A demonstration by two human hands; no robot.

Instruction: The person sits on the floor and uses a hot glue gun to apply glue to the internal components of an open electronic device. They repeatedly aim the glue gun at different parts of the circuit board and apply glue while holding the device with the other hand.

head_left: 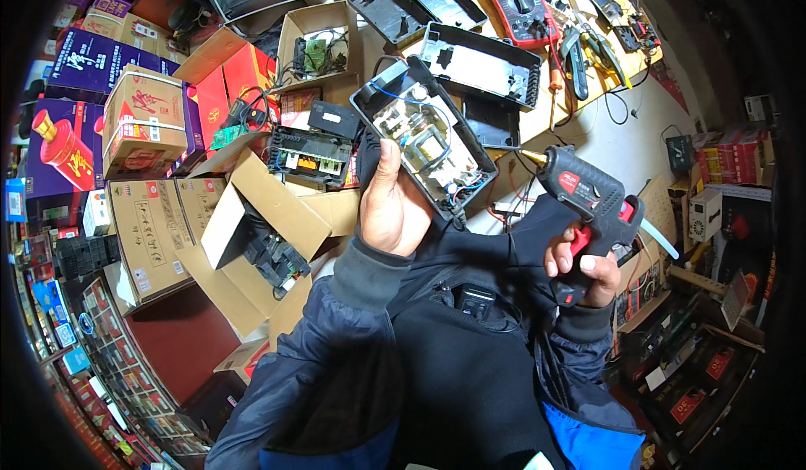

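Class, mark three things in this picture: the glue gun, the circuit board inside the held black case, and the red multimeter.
Glue gun [599, 196]: head view, on its black body.
Circuit board [426, 140]: head view, on the components near its middle.
Red multimeter [521, 2]: head view, on its round dial.

Location type: electronics repair workshop within a shop or storeroom; which of the two cannot be determined. On the worktable [535, 124]: multimeter [520, 4], soldering iron [555, 80], pliers [576, 75] and open black housings [382, 10]. Left of the worktable: stacked cartons [147, 126]. Farther left of the worktable: display rack [134, 378] with rows of small packs.
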